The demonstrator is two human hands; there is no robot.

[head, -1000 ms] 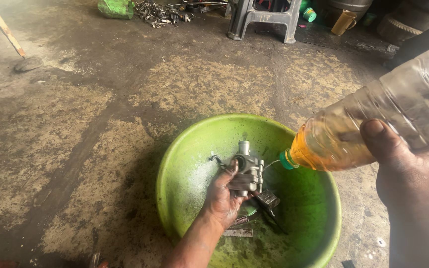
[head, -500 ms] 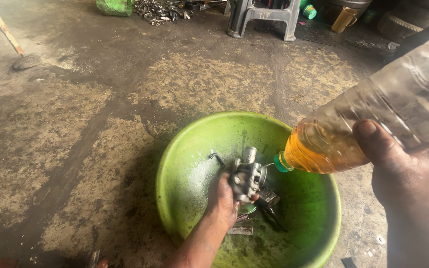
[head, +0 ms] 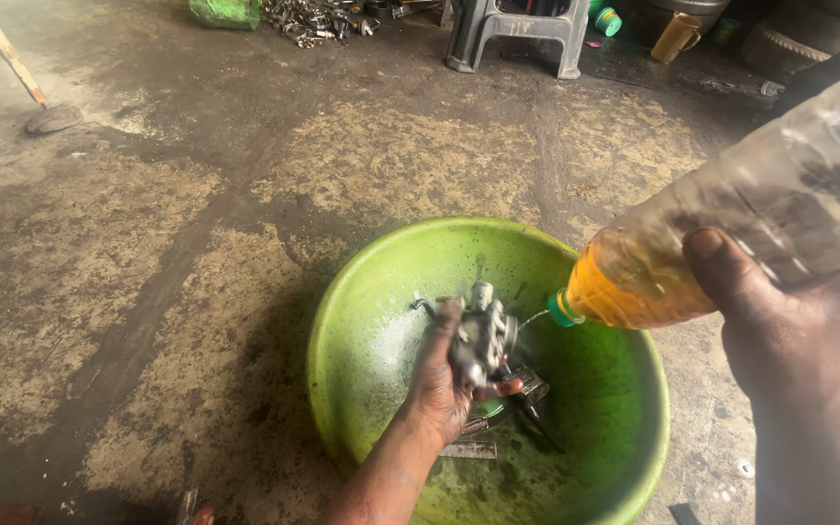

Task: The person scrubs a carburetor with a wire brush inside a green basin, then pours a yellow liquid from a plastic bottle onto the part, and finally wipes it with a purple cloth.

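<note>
We see the grey metal engine part (head: 483, 335) over the middle of the green basin (head: 362, 292), our left hand (head: 439, 384) clenched around it. Just right, our right hand (head: 794, 326) grips a tilted clear bottle (head: 731, 243) holding amber liquid, on the stained concrete floor (head: 148, 243).

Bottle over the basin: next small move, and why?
Probably turn the metal part in the left hand a little. The right hand tips the bottle, its thin stream lands on one side only, above the green basin.
</note>
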